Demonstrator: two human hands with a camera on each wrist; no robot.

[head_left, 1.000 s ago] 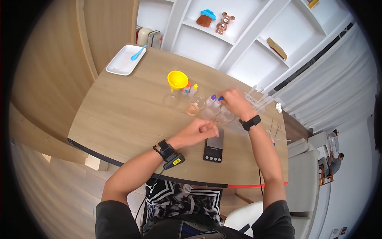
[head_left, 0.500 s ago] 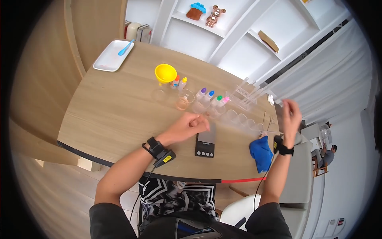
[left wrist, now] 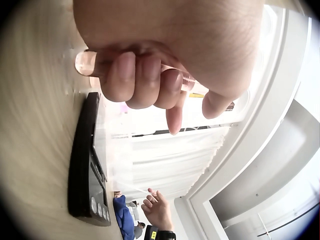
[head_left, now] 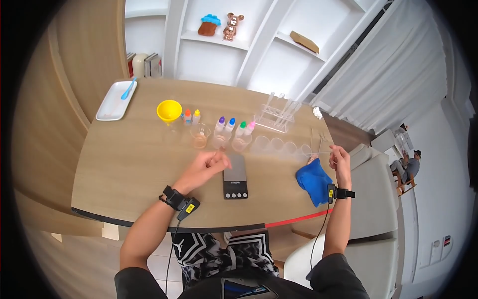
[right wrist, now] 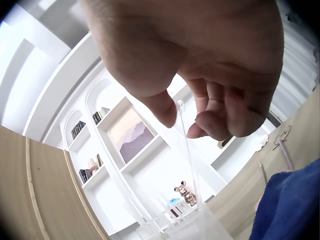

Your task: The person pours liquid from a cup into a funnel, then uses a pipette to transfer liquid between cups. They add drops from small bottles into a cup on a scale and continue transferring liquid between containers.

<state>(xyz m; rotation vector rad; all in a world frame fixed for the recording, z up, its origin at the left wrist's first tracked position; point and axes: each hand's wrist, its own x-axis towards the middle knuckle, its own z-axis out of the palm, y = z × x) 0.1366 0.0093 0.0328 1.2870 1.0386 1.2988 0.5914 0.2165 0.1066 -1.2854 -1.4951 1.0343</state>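
My left hand [head_left: 203, 168] is above the table, left of a black digital scale [head_left: 235, 189]. Its fingers curl round a clear test tube [left wrist: 85, 63], whose rounded, pinkish end sticks out past the little finger. Over at the right, my right hand [head_left: 340, 162] pinches one end of a thin clear stirring rod [right wrist: 188, 150] between thumb and fingers. The rod slants away from the fingertips toward the row of clear plastic cups [head_left: 290, 148], its far part overlapping the nearest cup. Below this hand lies a blue cloth [head_left: 314, 180].
Dropper bottles with purple, blue, green and pink caps [head_left: 231, 121] stand behind the cups. A beaker of pinkish liquid [head_left: 200, 139], a yellow funnel [head_left: 169, 110] and a white tray [head_left: 112, 105] are leftward. A clear test tube rack [head_left: 274, 119] stands at the back right.
My right hand has moved from the dropper bottles out to the right and now holds the stirring rod. The left hand stays beside the scale as the head view shifts.
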